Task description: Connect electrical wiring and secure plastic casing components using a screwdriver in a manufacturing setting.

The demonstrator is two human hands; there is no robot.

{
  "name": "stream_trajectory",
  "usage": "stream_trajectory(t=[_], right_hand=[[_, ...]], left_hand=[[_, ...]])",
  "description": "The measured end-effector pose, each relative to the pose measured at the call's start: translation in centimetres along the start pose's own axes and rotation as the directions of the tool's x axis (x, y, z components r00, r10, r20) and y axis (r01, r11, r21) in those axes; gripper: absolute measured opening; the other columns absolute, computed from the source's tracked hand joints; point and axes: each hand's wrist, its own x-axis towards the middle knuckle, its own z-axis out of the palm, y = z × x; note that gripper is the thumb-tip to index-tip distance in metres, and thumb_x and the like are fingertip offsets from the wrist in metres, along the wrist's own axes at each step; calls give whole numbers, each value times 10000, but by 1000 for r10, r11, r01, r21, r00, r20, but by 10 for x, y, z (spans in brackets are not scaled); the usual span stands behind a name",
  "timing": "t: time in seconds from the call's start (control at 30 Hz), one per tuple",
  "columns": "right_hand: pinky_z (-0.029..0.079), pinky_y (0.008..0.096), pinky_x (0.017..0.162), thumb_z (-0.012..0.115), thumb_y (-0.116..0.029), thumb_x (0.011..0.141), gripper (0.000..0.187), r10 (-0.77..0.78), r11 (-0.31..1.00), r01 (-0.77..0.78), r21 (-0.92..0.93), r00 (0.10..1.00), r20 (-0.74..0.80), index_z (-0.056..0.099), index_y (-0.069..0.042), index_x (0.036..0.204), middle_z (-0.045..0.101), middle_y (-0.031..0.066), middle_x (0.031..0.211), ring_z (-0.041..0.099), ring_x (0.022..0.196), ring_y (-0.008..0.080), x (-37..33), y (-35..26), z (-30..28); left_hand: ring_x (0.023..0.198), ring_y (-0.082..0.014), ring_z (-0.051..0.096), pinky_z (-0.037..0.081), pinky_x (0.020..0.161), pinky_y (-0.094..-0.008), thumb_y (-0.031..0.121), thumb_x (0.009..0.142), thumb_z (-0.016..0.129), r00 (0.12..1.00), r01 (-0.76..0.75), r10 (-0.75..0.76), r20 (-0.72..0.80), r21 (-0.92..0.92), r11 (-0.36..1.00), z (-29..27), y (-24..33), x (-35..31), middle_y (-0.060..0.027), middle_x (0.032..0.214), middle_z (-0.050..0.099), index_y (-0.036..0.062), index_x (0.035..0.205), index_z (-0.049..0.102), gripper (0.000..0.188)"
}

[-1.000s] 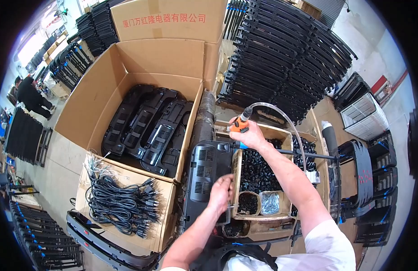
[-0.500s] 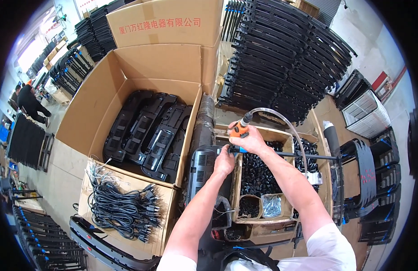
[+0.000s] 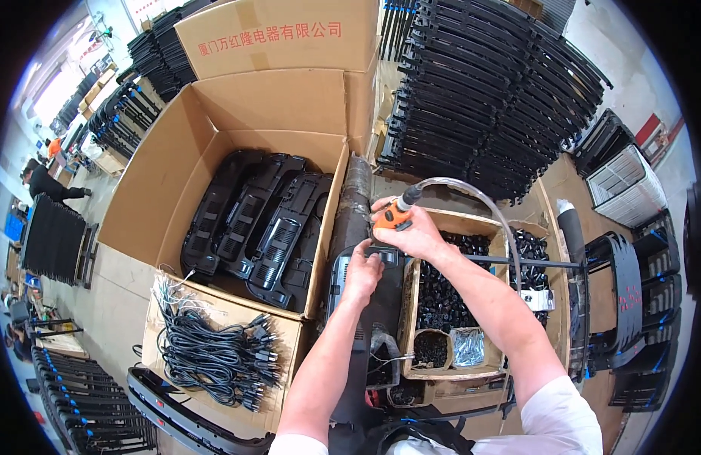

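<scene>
My right hand (image 3: 417, 236) grips an orange-and-black power screwdriver (image 3: 394, 217), its tail joined to a clear hose (image 3: 479, 193). The tool's tip is hidden behind my hands. Just left of it, my left hand (image 3: 361, 277) is closed at the far end of a black vented plastic housing (image 3: 338, 274). Its fingertips are drawn together, and anything small between them cannot be made out. The housing lies over a dark, padded-looking bar (image 3: 356, 186). A thin black bar (image 3: 510, 262) runs rightward behind my right forearm.
A wooden tray (image 3: 413, 334) of small black parts, with a bag of screws (image 3: 468, 347), stands at right. An open carton (image 3: 150, 193) of black housings is at left, black cables (image 3: 214, 345) before it. Black frames (image 3: 494, 98) are stacked behind. A person (image 3: 51, 182) is far left.
Both hands have moved left along the far end of the housing. The screwdriver has come away from the end of the thin bar and tilts more. The view has shifted slightly.
</scene>
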Motion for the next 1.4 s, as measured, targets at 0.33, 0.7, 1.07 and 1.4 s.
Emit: stream_trajectory(t=[0.33,0.7,1.07,1.4], right_hand=[[555,346,980,811,-157,816,396,50,996,-48,-79,998,28,705,-116,1195,745,37,1086,702,1053,154,8,-1,20],[557,333,962,803,-201,799,391,-15,998,15,-65,1000,10,711,-109,1168,765,39,1070,715,1030,151,5,10,20],[548,340,968,802,-189,796,397,1,994,7,-105,997,71,705,-111,1173,751,41,1088,704,1028,164,9,0,19],[540,337,964,810,-193,790,391,-3,997,9,-73,996,90,710,-88,1153,743,42,1086,689,1036,158,7,10,17]], left_hand=[[630,-102,546,454,557,-276,120,1023,539,999,7,5,-44,273,962,-12,-5,3,-3,792,585,29,1590,388,594],[760,-107,592,505,668,-259,161,1096,495,983,-83,68,-168,-80,993,-23,-24,-22,-47,854,609,20,1469,485,399],[1316,-386,623,469,1137,-425,197,994,501,984,75,82,-161,775,627,-82,20,0,-280,1386,647,-7,1459,562,511],[1328,-370,617,469,1137,-423,164,966,505,987,97,52,-154,812,575,-74,27,-6,-263,1396,648,5,1445,592,512]])
